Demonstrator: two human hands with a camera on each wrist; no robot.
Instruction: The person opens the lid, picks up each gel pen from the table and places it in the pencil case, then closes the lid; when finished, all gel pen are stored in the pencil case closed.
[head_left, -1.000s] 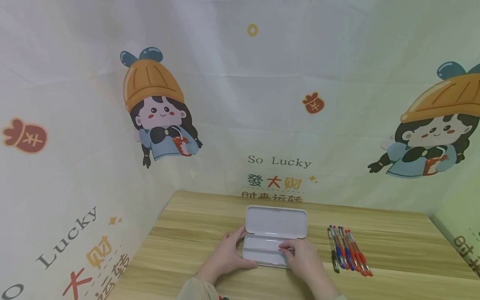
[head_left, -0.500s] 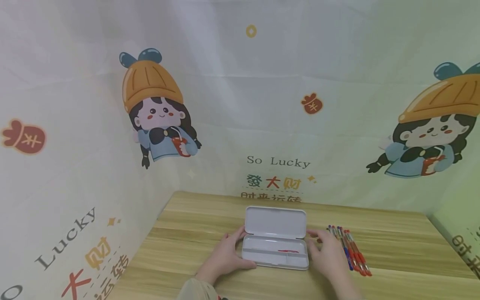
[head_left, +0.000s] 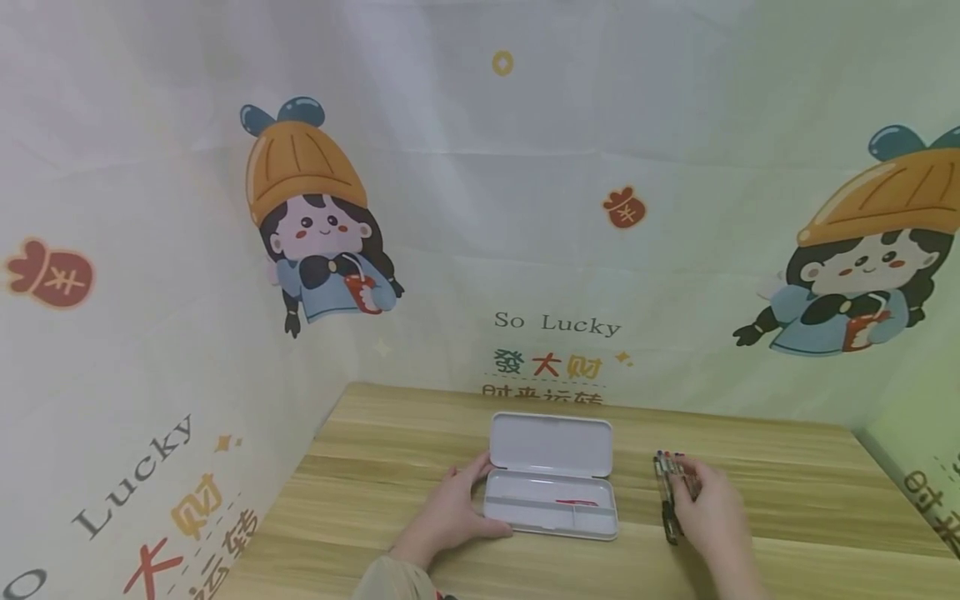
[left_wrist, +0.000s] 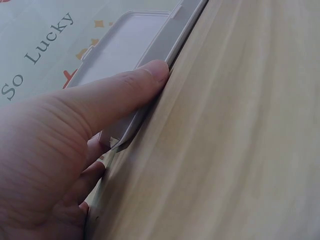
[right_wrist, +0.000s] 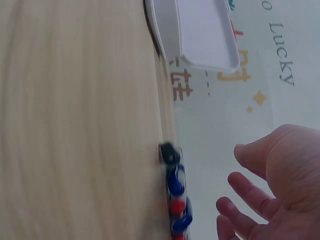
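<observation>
A pale pencil case lies on the table with its lid raised. A thin red item sits in its rear compartment. My left hand holds the case at its left end; in the left wrist view the thumb lies along the front edge and the other fingers bend at the side. My right hand is over the row of pens, hiding most of them; a black pen shows at the row's left. In the right wrist view its fingers are spread and hold nothing, beside the pens' ends.
The wood-grain table runs back to a printed cloth that hangs behind it and at the left. A small divider splits the case's front compartment. The pens lie to the right of the case.
My right hand has moved right, from inside the case to over the pens. The thin red item now shows in the case. My left hand has stayed on the case.
</observation>
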